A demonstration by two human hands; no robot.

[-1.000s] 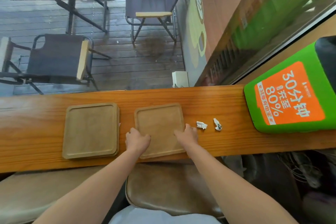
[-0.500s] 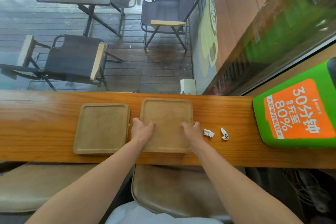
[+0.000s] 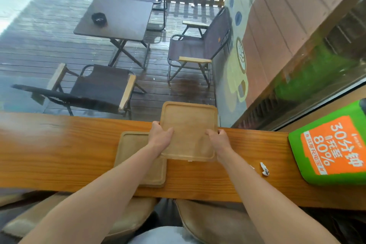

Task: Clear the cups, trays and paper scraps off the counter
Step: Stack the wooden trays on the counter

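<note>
- While I look down from the head camera, both of my bare hands hold one square wooden tray (image 3: 188, 130) up over the wooden counter (image 3: 59, 150).
- My left hand (image 3: 160, 134) is closed on the tray's left edge, with the thumb on top and the fingers curled under.
- My right hand (image 3: 218, 140) is closed on the tray's right edge the same way, thumb on top.
- The held tray is tilted, with its far side higher. Its far side sticks out past the counter's back edge.
- A second wooden tray (image 3: 134, 148) lies flat on the counter, near the middle and close to the front edge. The held tray and my left arm cover part of it.
- A crumpled paper scrap (image 3: 264, 168) sits on the counter to the right of my right arm, about halfway between the front and back edges.
- A tiny bit of white, maybe another scrap (image 3: 252, 167), peeks out just beside my right arm. I cannot tell for sure what it is.
- A green box with an orange label (image 3: 328, 142) stands at the counter's right end, near the paper scrap but not touching it.
- Brown stool cushions (image 3: 208, 222) sit below the counter's front edge.
- Past the back edge I see a wet deck with a dark folding table (image 3: 118, 20) and folding chairs (image 3: 99, 85).
</note>
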